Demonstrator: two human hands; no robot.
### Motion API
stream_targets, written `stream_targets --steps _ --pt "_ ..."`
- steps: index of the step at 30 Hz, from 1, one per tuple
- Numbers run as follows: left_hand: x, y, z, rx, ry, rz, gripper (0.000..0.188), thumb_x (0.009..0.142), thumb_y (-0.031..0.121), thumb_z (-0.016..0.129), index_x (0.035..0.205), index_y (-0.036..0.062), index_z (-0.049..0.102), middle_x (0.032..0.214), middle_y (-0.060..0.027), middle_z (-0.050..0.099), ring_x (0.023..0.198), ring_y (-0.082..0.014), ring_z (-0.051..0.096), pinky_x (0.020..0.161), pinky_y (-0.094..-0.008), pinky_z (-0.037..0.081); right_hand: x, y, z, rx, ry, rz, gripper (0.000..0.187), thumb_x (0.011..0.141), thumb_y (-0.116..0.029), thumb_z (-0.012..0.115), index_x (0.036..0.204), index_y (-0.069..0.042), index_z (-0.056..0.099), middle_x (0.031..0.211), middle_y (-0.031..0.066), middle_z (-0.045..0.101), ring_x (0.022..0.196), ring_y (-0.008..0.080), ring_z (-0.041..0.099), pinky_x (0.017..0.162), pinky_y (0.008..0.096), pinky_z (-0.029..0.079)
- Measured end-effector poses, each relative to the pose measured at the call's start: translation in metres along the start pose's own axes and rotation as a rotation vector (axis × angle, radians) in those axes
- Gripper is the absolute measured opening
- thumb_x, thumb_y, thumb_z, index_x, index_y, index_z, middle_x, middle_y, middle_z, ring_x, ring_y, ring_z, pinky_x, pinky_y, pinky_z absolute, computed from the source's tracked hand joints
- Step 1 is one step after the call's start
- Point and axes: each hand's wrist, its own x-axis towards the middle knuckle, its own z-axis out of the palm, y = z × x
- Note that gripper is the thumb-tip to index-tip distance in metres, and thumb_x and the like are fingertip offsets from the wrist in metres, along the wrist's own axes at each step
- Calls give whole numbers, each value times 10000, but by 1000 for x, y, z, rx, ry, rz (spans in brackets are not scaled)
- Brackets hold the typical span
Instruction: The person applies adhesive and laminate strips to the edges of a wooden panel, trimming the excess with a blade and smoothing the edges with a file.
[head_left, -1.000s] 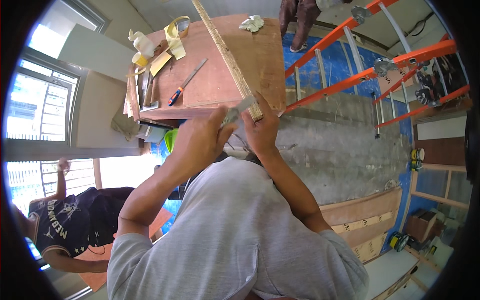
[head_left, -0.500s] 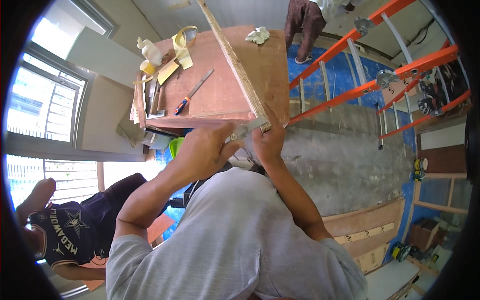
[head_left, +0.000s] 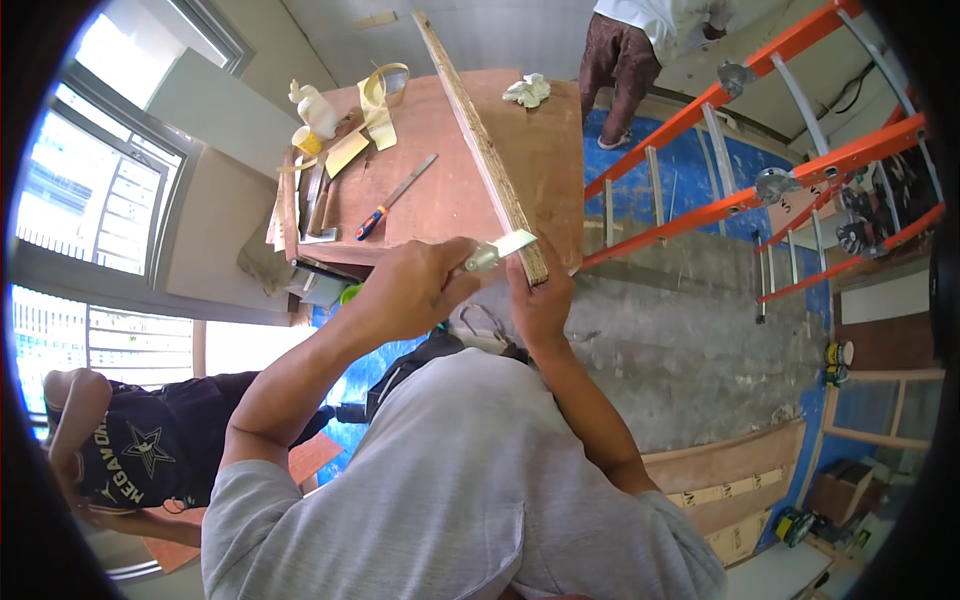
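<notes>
My left hand (head_left: 420, 285) is closed around a flat-bladed scraper (head_left: 514, 242) with a pale handle. The blade lies against the near end of a long, narrow wooden board (head_left: 470, 120), whose rough particle edge shows. My right hand (head_left: 543, 305) grips that same near end from the right and below, its fingers partly hidden by the wood. The board slants away over a reddish-brown plywood worktable (head_left: 420, 105). On the tabletop, left of the board, lies a file (head_left: 400, 190) with a blue and orange handle.
At the table's left sit a white bottle (head_left: 314, 108), a yellow cup (head_left: 306, 140), hand tools and sandpaper (head_left: 347, 150). A crumpled cloth (head_left: 527, 90) lies far right. An orange ladder (head_left: 720, 190) stands right. One person (head_left: 620, 60) stands beyond; another (head_left: 150, 440) is at left.
The scraper blade has tilted and now faces up more brightly at the board's end. Both hands still hold the same things. The whole view has shifted slightly, and the person at left has shifted posture.
</notes>
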Motion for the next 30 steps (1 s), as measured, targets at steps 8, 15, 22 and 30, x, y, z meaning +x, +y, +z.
stream_targets --steps 8,15,22,30 --pt "105 -79 -54 207 239 -272 335 1015 334 658 1024 0 680 826 -221 706 778 -421 677 718 -514 500 0 1 3 51 -26 36 440 946 -76 762 1332 90 630 1089 252 751 991 298 763 874 370 577" --pt "66 -56 -27 203 152 -271 303 1003 306 673 1055 8 677 748 -208 664 704 -360 667 688 -485 483 -4 6 3 39 1 61 450 947 -92 770 1338 84 632 1130 263 744 1015 325 760 900 371 574" --pt "81 -70 -48 155 190 -210 308 986 302 699 996 -5 676 745 -193 635 706 -338 634 683 -469 460 -6 10 4 44 -11 86 446 952 -107 778 1340 65 640 1163 247 744 1041 303 757 909 361 572" --pt "118 -101 -51 230 216 -260 332 1019 334 659 1010 4 684 729 -201 646 694 -339 635 695 -474 478 -5 1 4 47 -24 51 451 949 -82 778 1352 62 637 1189 235 746 1069 272 754 925 346 570"
